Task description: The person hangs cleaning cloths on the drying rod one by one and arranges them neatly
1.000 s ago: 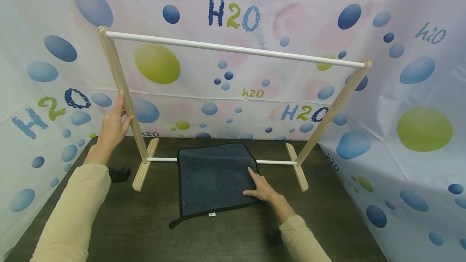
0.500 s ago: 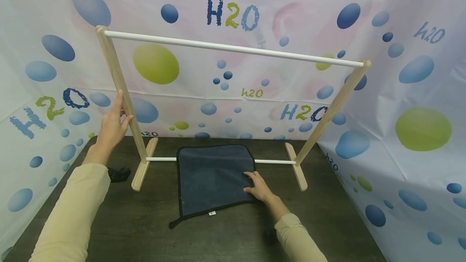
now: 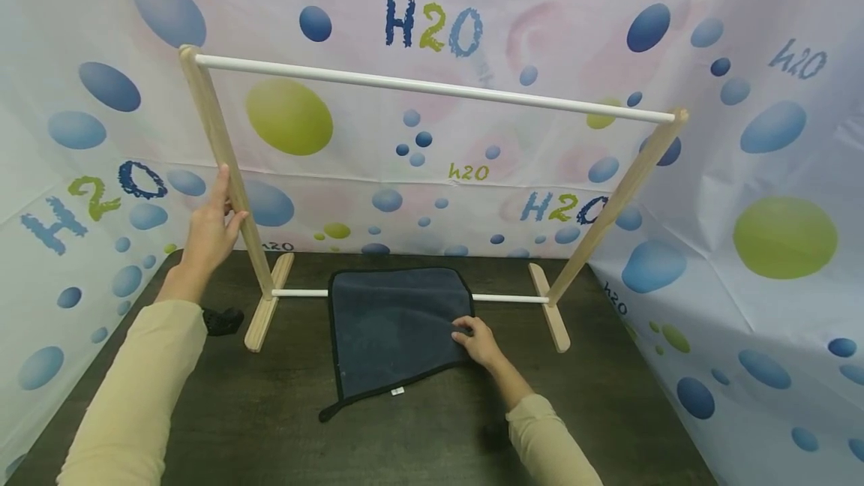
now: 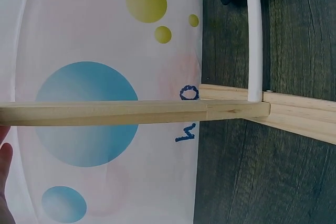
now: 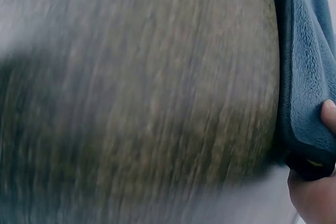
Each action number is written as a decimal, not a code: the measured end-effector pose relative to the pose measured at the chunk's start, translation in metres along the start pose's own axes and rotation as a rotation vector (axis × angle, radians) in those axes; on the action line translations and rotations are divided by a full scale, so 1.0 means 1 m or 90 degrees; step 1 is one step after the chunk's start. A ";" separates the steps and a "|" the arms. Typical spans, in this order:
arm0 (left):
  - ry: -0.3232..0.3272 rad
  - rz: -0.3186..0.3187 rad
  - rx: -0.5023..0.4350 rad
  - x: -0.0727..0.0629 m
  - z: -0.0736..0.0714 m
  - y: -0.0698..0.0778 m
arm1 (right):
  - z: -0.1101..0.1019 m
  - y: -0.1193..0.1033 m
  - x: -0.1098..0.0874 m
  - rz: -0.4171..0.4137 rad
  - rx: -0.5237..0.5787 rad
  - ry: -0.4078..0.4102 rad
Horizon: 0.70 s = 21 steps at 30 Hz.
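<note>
A blue-grey cloth with black edging lies across the lower white bar of a wooden rack, a small loop at its front left corner. My right hand pinches the cloth at its right side; the right wrist view has thumb and fingers on either side of the dark-edged corner. At the left, my left hand holds the rack's left post, index finger along it and thumb at its near side. Only a bit of that hand enters the left wrist view.
Overhead runs the rack's upper white bar. Its right post slants down to a wooden foot. A black object lies beside the left foot. Printed curtains surround the dark table.
My right hand has drawn back slightly and its fingers have closed from spread to pinching the cloth. The cloth's right front edge has risen a little. The left hand stays on the post.
</note>
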<state>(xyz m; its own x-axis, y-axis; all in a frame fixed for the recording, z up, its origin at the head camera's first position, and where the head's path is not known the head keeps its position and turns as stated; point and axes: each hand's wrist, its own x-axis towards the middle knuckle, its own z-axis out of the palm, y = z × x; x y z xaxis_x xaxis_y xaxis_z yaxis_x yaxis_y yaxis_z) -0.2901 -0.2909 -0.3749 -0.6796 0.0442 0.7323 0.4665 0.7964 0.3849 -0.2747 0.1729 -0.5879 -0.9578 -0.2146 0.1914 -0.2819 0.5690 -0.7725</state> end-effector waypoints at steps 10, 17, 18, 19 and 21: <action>0.008 0.011 0.001 0.002 0.000 -0.001 | -0.013 -0.076 -0.003 0.064 0.149 0.066; 0.002 0.008 0.007 0.003 0.000 -0.002 | -0.017 -0.102 0.008 0.048 0.248 0.106; 0.001 0.008 0.007 0.003 0.000 -0.002 | -0.018 -0.106 0.009 0.053 0.261 0.114; 0.000 0.008 0.007 0.002 0.000 -0.002 | -0.019 -0.111 0.010 0.060 0.281 0.121; -0.001 0.012 0.008 0.001 0.000 -0.003 | -0.021 -0.119 0.011 0.068 0.317 0.132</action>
<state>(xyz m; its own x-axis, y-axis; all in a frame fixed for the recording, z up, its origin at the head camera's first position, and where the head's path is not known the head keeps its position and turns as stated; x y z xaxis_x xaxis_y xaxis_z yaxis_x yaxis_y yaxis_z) -0.2922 -0.2931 -0.3746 -0.6720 0.0600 0.7381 0.4719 0.8029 0.3643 -0.2531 0.1197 -0.4807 -0.9851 0.0130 0.1718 -0.1689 0.1239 -0.9778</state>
